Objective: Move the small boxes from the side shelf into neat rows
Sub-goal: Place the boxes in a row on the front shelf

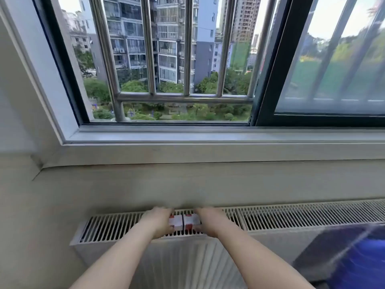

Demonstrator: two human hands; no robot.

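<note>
Wall: to the far left I saw a plain pale wall running under the window sill.
Radiator: a white radiator with a slatted grille top stood below the sill; its grille carried the boxes.
Left hand: my left hand reached in from the lower left and lay against the outer side of the left box, with fingers curled over its far edge and the thumb low at the near edge, so I read it as grasping that box.
Left box: the left box, white with red marks, sat on the grille near its middle, touching the box beside it.
Right box: the right box, the same white and red, sat side by side with the left one in a short row on the grille.
Right hand: my right hand came in from the lower right and wrapped the outer side of the right box, fingers over the far edge and thumb near the front, grasping it.
Window: above, I saw an open sliding window with metal bars and apartment blocks beyond.
Blue object: at the lower right was a blurred blue shape that I could not identify.
</note>
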